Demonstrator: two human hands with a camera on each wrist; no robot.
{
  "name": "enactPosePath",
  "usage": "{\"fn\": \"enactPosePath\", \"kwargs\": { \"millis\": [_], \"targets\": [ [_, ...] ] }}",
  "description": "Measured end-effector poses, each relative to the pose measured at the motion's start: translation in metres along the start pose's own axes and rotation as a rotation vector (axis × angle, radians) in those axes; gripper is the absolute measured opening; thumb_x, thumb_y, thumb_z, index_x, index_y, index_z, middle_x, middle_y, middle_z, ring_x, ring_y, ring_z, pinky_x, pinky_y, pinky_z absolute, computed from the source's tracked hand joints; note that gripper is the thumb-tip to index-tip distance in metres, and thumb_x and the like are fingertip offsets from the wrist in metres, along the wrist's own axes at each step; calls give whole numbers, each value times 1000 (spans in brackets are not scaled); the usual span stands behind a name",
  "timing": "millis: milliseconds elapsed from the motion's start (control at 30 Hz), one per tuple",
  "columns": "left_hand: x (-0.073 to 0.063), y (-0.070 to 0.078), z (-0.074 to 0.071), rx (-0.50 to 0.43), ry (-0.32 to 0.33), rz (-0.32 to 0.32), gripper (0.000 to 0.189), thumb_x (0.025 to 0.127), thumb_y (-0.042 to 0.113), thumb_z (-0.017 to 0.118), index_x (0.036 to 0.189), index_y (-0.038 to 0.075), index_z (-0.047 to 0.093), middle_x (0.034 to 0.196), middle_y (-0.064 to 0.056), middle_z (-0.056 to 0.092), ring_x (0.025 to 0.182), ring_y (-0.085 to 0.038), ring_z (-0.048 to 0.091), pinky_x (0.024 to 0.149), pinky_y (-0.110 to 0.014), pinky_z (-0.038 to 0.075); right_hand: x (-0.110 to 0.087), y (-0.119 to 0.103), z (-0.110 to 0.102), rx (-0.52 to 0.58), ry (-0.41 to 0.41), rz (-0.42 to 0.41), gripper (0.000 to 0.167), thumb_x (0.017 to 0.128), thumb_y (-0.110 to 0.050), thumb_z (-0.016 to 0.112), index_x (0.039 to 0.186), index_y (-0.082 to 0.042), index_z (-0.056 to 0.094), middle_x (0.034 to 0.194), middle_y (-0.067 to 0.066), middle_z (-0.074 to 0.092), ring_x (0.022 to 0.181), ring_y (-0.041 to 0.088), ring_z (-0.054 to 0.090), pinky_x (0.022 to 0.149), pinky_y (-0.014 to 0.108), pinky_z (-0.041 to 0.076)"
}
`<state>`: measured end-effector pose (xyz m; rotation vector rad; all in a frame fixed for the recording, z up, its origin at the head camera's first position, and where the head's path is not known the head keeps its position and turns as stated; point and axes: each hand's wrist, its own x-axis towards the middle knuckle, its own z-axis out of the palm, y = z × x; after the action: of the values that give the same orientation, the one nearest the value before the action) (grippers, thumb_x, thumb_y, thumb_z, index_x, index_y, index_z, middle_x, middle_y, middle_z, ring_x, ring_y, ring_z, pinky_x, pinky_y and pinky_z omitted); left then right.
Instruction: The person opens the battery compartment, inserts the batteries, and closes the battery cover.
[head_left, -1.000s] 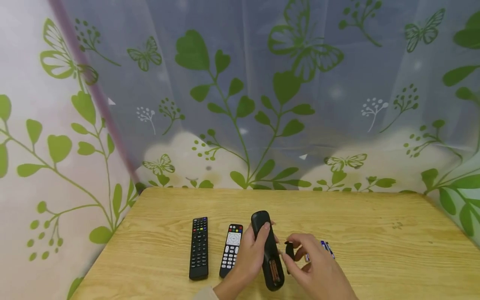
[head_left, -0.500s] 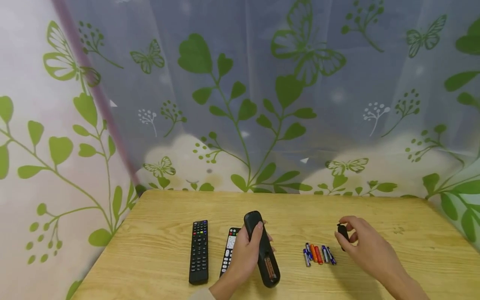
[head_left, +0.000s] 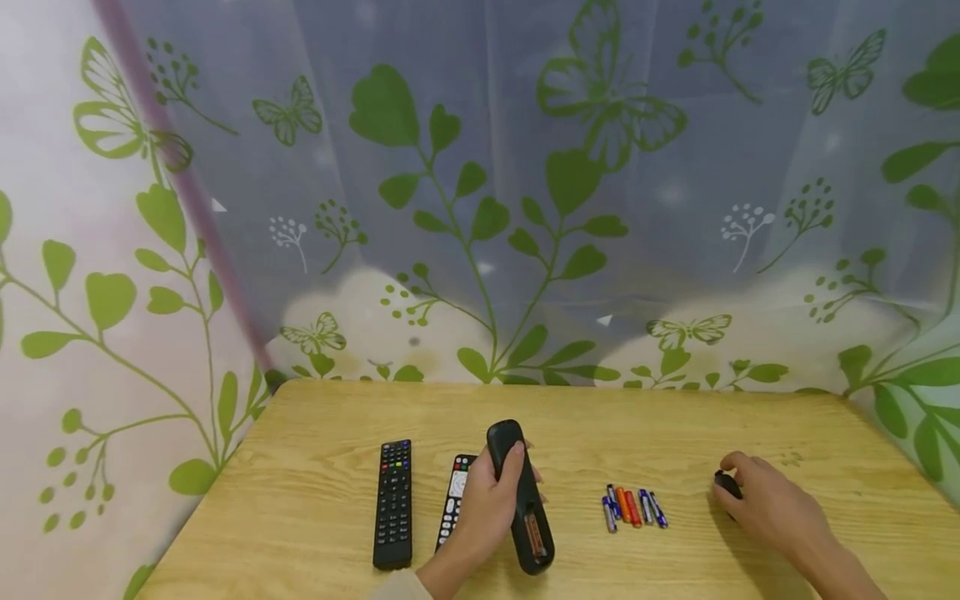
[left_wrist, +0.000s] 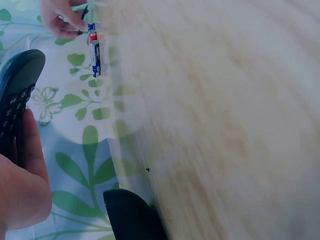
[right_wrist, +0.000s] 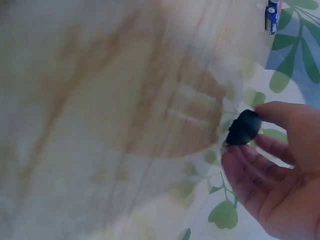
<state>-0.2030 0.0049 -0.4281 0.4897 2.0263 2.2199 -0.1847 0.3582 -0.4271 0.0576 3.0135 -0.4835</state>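
My left hand (head_left: 487, 504) grips a black remote control (head_left: 529, 508), its back turned up and the battery compartment uncovered, brownish inside. The keypad side of this remote (left_wrist: 20, 82) shows in the left wrist view. Over at the right of the table, my right hand (head_left: 780, 504) pinches a small black battery cover (head_left: 727, 483) between thumb and fingertips, close to the tabletop. In the right wrist view the cover (right_wrist: 244, 128) has a curved outline. Several batteries (head_left: 633, 507), blue-silver and orange-red, lie in a row between the two hands.
A long black remote (head_left: 393, 504) lies face up on the wooden table (head_left: 337, 417) at left. Beside it is a remote with white keys (head_left: 456, 492), partly covered by my left hand. A patterned curtain (head_left: 480, 208) hangs behind the table's back edge.
My right hand has carried the battery cover away from the remote, rightward past the batteries and down to the table, uncovering the row of batteries. My left hand has shifted slightly left with the remote.
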Motion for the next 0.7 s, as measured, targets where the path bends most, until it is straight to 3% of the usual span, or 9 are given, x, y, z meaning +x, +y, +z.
{"fn": "enactPosePath", "kwargs": {
  "millis": [267,467,700],
  "targets": [
    [-3,2,0,-3,6,7,38,104,32,41,121,-1,51,89,-20,61,69,-38,66,61,-37,58,1,4,3,-58,-27,-16,45,88,-40,67,106,1,61,92,10,62,79,27,61,62,44,51],
    [-4,0,5,1,11,18,35,104,29,42,117,-2,53,85,-21,61,65,-32,66,59,-37,58,-1,8,5,-63,-36,0,45,89,-41,66,106,0,61,93,12,61,76,25,61,60,43,51],
    [-3,1,1,13,44,17,35,103,31,45,117,0,54,82,-19,61,70,-40,64,59,-38,58,-4,-4,-3,-61,-34,-4,62,93,-49,55,118,8,53,105,27,55,82,34,60,61,46,49]
  ]
}}
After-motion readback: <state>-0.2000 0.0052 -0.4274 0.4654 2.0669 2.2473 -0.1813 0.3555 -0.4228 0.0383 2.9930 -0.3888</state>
